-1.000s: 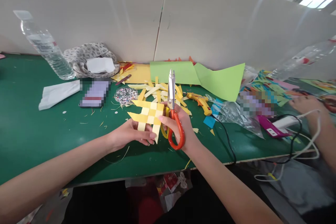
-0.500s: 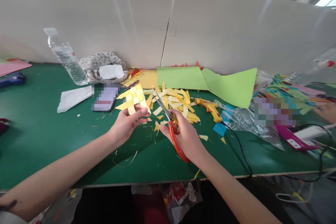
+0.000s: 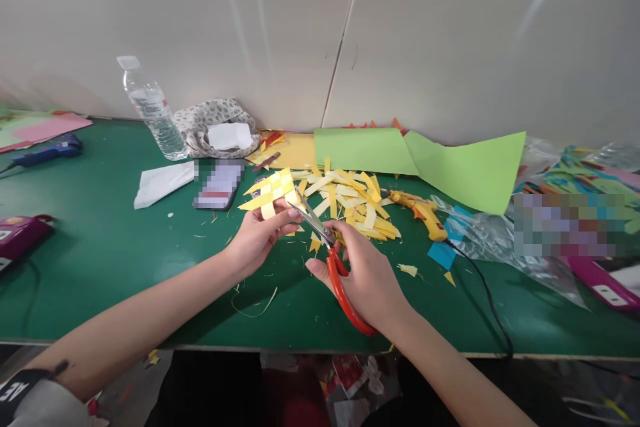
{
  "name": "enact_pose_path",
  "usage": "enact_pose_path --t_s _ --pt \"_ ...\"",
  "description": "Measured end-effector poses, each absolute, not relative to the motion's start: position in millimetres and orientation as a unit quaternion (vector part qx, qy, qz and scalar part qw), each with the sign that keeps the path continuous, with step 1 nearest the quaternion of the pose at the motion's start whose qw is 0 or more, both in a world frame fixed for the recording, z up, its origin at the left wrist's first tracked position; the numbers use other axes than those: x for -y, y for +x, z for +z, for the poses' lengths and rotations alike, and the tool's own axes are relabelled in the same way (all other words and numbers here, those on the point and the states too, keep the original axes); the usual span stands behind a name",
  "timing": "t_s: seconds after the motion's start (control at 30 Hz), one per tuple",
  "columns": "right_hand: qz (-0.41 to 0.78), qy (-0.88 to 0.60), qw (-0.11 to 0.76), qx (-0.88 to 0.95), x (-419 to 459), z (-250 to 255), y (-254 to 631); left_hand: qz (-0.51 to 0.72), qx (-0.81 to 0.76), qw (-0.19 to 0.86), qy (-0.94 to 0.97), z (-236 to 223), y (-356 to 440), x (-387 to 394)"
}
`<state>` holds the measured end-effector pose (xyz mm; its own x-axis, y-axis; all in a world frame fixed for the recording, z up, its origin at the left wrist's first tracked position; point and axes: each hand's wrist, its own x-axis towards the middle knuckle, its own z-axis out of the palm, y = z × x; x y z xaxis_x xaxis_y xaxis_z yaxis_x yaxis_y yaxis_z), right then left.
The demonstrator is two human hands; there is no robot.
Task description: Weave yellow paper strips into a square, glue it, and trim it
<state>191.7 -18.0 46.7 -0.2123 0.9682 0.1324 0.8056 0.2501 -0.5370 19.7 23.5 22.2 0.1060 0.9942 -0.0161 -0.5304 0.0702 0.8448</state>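
Note:
A woven piece of yellow and pale yellow paper strips (image 3: 275, 188) is pinched in my left hand (image 3: 260, 235), with loose strip ends pointing left. My right hand (image 3: 367, 267) grips red-handled scissors (image 3: 345, 297). Their parted blades reach up and left to the right edge of the woven paper, beside my left fingertips; whether paper lies between the blades I cannot tell. Behind the scissors spreads a pile of cut yellow paper strips (image 3: 350, 197) on the green table (image 3: 165, 280).
Green paper sheets (image 3: 365, 150) lie against the partition. A yellow glue gun (image 3: 423, 210) with a black cord sits at right, near clear plastic (image 3: 490, 243). To the left are a phone (image 3: 220, 183), a water bottle (image 3: 157, 113), a patterned cloth bag (image 3: 213, 113) and a blue glue gun (image 3: 50, 152).
The scissors have come up to the right edge of the woven paper, which is now tilted flatter. The whole view has shifted, so things on the table appear further right.

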Motion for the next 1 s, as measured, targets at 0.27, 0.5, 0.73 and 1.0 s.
enact_pose_path --t_s 0.27,0.5,0.73,1.0 --pt "0.162 -0.576 0.237 0.766 18.0 46.4 191.8 0.578 -0.346 0.644 0.361 20.6 20.2 -22.5" --pt "0.153 -0.578 0.240 0.765 17.7 46.0 193.1 0.584 -0.351 0.641 0.355 22.8 20.8 -21.5" --pt "0.150 -0.576 0.233 0.769 17.9 45.6 194.0 0.593 -0.351 0.636 0.347 22.8 20.3 -21.7" --pt "0.159 -0.572 0.245 0.766 18.8 47.0 193.5 0.581 -0.348 0.632 0.377 20.8 22.2 -20.7"
